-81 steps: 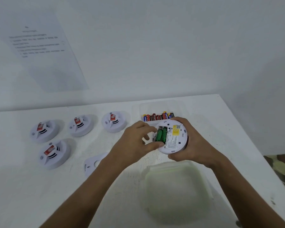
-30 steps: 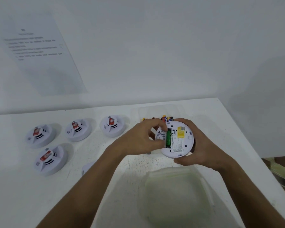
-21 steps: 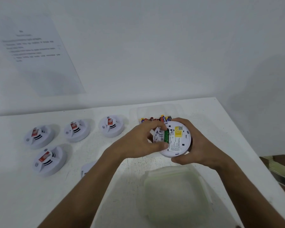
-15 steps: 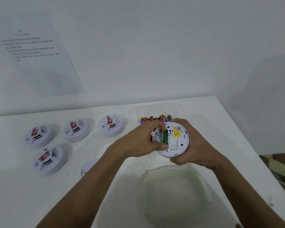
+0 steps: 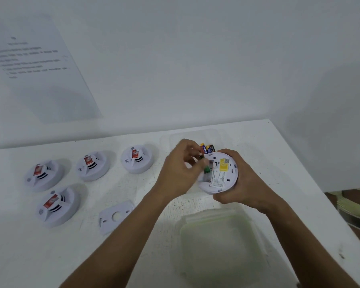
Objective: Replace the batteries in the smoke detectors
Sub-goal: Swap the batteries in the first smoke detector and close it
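The smoke detector (image 5: 220, 173) being worked on is held above the tabletop (image 5: 279, 159), turned back-side up so its yellow sticker (image 5: 223, 167) and printed label show. The right hand (image 5: 243, 183) is wrapped around its right and lower rim, fingers curled under the edge and thumb along the top. At the detector's left side the battery bay is open, and a green battery (image 5: 206, 169) sits tilted at its mouth. The left hand (image 5: 181, 173) is closed in a pinch over that spot, fingertips bunched on the battery; motion blur hides exactly how firm the hold is.

Just behind the two hands, a clear tray (image 5: 175, 140) holds a few batteries (image 5: 207, 148) with dark and orange wrappers, partly hidden by the left hand's fingers. Directly below the hands, nearer the person, lies a translucent square lid (image 5: 218, 242) with a greenish tint, flat on the tabletop.

To the left of the left forearm, a flat white mounting plate (image 5: 114, 217) with a round centre hole lies by itself. Farther left still, four more detectors sit face up, each with a red tag: one near the left hand (image 5: 136, 160), one (image 5: 92, 166) beside it, one (image 5: 43, 175) farthest out, and one (image 5: 57, 206) in front of that row, closer to the person.

Behind all of it, a printed sheet (image 5: 35, 69) hangs on the wall up and left; its text is too blurred to read.
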### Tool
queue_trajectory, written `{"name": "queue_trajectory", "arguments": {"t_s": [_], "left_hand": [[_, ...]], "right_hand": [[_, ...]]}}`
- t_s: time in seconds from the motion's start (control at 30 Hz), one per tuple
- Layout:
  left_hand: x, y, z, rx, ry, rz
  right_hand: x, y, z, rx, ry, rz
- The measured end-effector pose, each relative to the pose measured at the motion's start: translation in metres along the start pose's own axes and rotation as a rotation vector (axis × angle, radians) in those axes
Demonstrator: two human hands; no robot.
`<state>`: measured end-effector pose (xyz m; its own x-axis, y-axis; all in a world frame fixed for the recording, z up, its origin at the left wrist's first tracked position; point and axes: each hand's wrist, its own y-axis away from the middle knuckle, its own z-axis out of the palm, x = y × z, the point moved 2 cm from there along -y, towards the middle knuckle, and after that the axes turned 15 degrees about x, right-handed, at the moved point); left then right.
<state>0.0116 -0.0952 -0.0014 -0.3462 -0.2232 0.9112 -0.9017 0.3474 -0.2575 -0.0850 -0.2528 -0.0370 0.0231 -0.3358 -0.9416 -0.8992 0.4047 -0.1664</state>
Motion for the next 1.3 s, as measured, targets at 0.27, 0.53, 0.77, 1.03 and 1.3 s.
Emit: {"name": "queue_trajectory", "arguments": {"t_s": [0.27,0.53,0.77,1.03,1.3], "left_hand": [[-0.055,-0.01,-0.008,-0.001,-0.395,-0.099],[-0.066,-0.011,0.0,-0.161,-0.677,-0.053],[-0.067,-0.014,0.005,-0.223,-0.733,-0.106],[-0.054,-0.014,-0.006,-0.087,-0.717,-0.025],[-0.04,-0.074,-0.01,0.034,-0.523,0.08]], "right_hand": [[0.01,0.009,-0.022,0.065,0.039,0.055],[0.012,0.009,-0.021,0.072,0.016,0.085],[0.012,0.007,-0.021,0.065,0.014,0.092],[0.009,0.006,-0.022,0.047,0.03,0.079],[0.007,0.005,-0.028,0.066,0.012,0.071]]}}
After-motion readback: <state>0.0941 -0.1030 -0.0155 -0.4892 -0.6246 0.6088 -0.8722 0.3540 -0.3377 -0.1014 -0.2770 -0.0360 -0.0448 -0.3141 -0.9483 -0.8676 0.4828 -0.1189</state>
